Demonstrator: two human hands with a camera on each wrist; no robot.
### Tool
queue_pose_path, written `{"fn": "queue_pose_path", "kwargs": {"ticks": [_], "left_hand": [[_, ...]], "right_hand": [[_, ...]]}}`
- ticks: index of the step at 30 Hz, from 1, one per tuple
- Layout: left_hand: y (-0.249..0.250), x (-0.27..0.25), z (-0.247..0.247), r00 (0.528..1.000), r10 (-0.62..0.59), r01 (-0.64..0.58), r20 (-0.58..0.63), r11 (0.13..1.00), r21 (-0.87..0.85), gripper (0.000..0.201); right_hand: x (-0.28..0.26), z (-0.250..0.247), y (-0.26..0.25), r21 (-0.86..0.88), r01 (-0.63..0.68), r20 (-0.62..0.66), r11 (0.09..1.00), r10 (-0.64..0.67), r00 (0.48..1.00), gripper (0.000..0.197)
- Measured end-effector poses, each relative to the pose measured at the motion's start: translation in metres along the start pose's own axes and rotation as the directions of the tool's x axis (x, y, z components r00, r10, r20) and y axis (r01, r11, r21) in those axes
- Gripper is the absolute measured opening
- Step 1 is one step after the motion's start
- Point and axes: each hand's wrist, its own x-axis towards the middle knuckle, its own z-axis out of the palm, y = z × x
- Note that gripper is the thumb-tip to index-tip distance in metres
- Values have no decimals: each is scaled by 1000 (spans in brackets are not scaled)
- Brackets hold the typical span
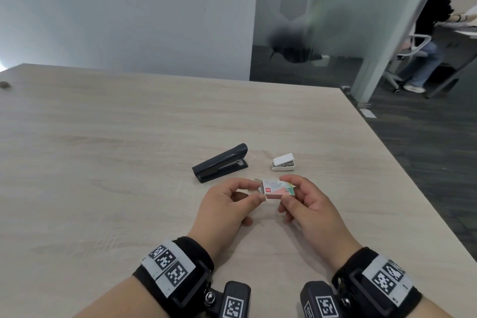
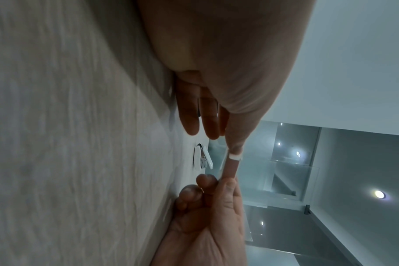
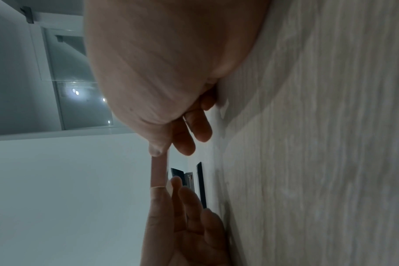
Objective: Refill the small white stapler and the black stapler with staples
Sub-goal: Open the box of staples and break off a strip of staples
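A small colourful staple box (image 1: pixel 277 188) is held just above the wooden table (image 1: pixel 103 150) by both hands. My left hand (image 1: pixel 258 190) pinches its left end, where a white flap or inner tray sticks out. My right hand (image 1: pixel 284 191) grips the right end between thumb and index finger. The black stapler (image 1: pixel 220 162) lies closed behind the left hand. The small white stapler (image 1: pixel 283 162) lies behind the right hand, its top slightly raised. The left wrist view shows the box (image 2: pixel 230 167) edge-on beside the white stapler (image 2: pixel 202 158). In the right wrist view the box (image 3: pixel 158 172) hangs above the black stapler (image 3: pixel 201 183).
The table's right edge (image 1: pixel 402 168) runs diagonally close to the right hand, with dark floor beyond. A small dark object (image 1: pixel 4 84) lies at the far left. Behind a glass partition at the back right a person (image 1: pixel 433 33) stands at a desk.
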Motion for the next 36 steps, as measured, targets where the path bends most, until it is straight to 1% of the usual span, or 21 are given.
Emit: {"fn": "queue_pose_path", "kwargs": {"ticks": [4,8,11,16,22,28,34,36], "left_hand": [[1,2,-2,999,-50,50,4,995,-89,5],[0,4,-1,998,-57,58,13,992,-109,8],[3,4,-3,996,-83,84,13,983,-164,11],[8,5,-8,992,-123,114,-21,962,-246,8],[12,5,-8,987,-154,140,-37,958,-251,8],[12,7,-5,979,-174,147,-107,965,-219,9],[14,5,-5,977,-158,117,-143,958,-261,12],[15,2,-6,979,-135,104,-150,975,-198,13]], "right_hand": [[-1,0,-2,-15,10,8,1000,-9,1000,35],[-1,2,-3,-39,16,1,999,-16,1000,38],[-1,2,-3,-41,16,-16,999,-17,1000,38],[-2,0,-3,-34,20,-34,999,-21,999,36],[-3,0,-4,-55,21,-39,998,-23,999,37],[-2,1,-2,-85,36,-58,996,-41,998,39],[-3,1,-4,-86,38,-130,996,-49,990,38],[-3,1,-4,-93,37,-186,995,-54,981,36]]}}
